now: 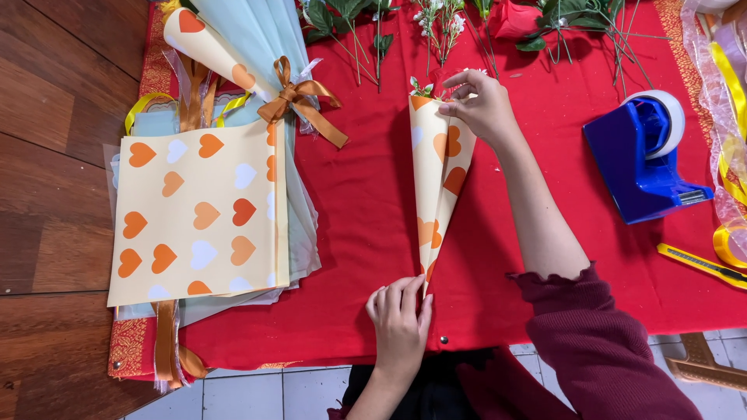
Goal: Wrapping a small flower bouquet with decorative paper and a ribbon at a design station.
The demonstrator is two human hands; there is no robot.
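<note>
Paper cone (437,183) lay on the red table (366,194), tip toward me; I judged it light, thin, easily creased. My left hand (401,323) pinched its tip, right hand (481,105) fingers were closed on the open rim by the flower sprig (421,86) — the ends were the safe holds, not the hollow middle.

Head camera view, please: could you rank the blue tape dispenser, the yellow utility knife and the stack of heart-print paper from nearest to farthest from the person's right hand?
From the right hand at the cone's open end:
1. Blue tape dispenser, to its right on the red cloth.
2. Yellow utility knife, farther right and lower, near the cloth's right edge.
3. Stack of heart-print paper, far across to the left.

The last two are fairly close in distance.
</note>
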